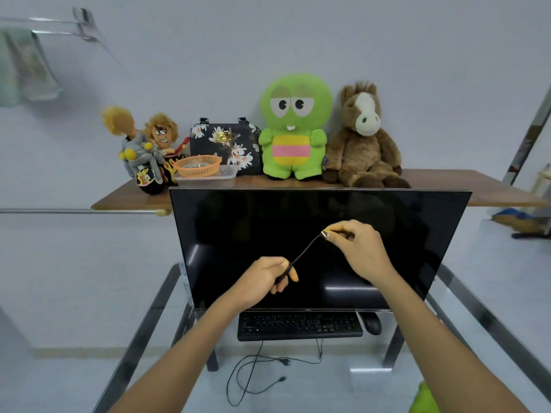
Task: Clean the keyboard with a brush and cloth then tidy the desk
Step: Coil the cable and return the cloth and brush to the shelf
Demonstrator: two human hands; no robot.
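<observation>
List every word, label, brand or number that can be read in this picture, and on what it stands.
None can be read.
Keyboard: key legends too small.
Monitor: bottom-edge mark is blurred.
Floral handbag: gold plate is blurred.

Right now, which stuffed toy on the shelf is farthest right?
The brown horse, sitting right of the green toy; the biker doll is at the left end.
</observation>
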